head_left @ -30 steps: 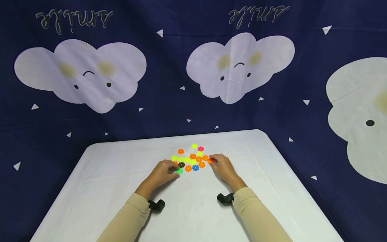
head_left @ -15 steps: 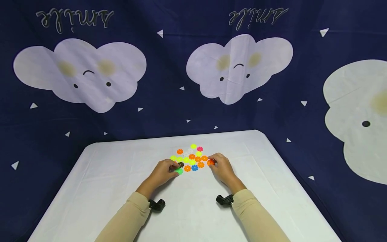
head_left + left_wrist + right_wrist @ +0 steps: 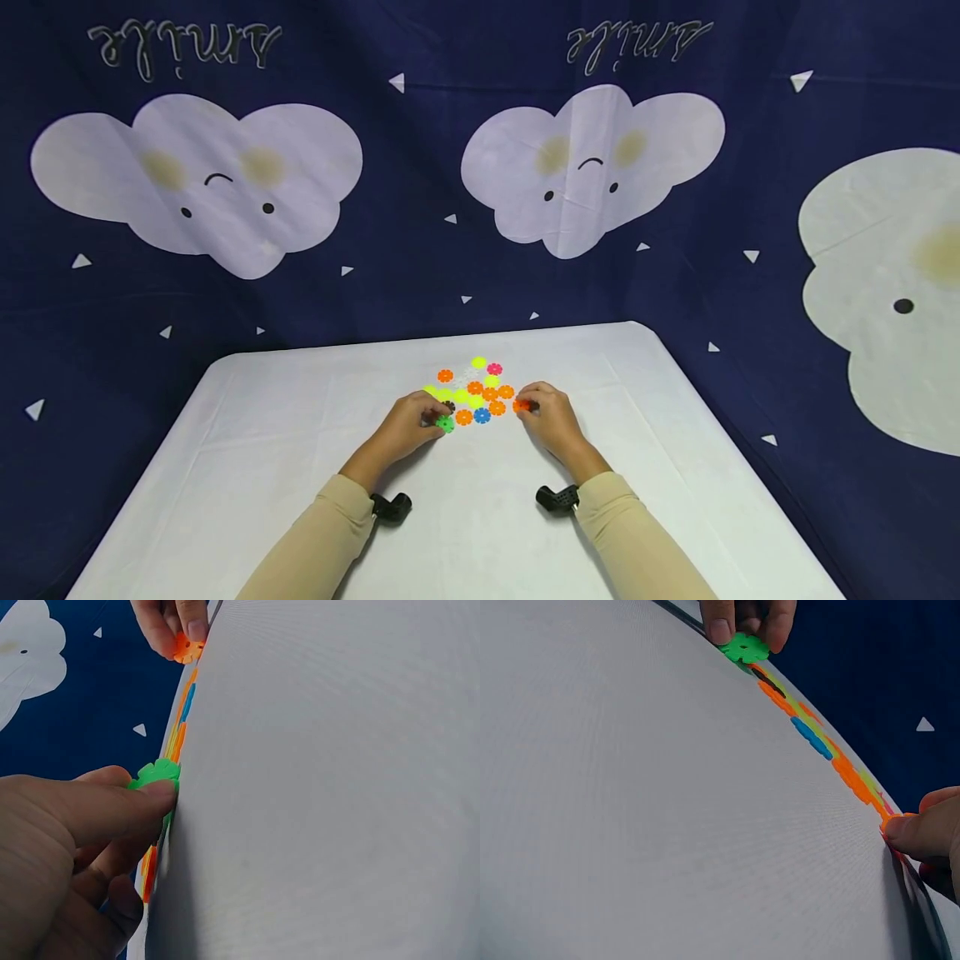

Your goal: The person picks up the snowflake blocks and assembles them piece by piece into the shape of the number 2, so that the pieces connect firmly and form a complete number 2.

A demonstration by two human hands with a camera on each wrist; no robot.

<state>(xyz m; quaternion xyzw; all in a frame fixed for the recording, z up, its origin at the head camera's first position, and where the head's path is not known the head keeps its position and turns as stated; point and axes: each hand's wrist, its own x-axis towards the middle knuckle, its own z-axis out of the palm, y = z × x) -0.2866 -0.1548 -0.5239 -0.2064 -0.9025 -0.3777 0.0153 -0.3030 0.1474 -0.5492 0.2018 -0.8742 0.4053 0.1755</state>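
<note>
The orange disc point(image 3: 187, 649) has turned since the earlier frame, so the head view shows less of its face; the right hand point(image 3: 553, 415) pinches it at the right end of the spread. The left hand point(image 3: 408, 425) has shifted slightly over the black disc point(image 3: 450, 407), hiding more of it, and pinches the green disc point(image 3: 744, 655) at the near left. For the work under way, this means that each of the hands has one piece in a narrow finger-and-thumb hold. The wrist views show both pieces tilted up and well apart; whether either rim touches the bench point(image 3: 495, 525) cannot be told. No container shows: the other pieces lie loose between the hands, the blue disc point(image 3: 482, 415) on the near side, yellow discs point(image 3: 461, 396) and loose orange discs point(image 3: 491, 394) farther back, the pink disc point(image 3: 494, 368) near the far side, and pale discs point(image 3: 469, 377) too faint to count.
</note>
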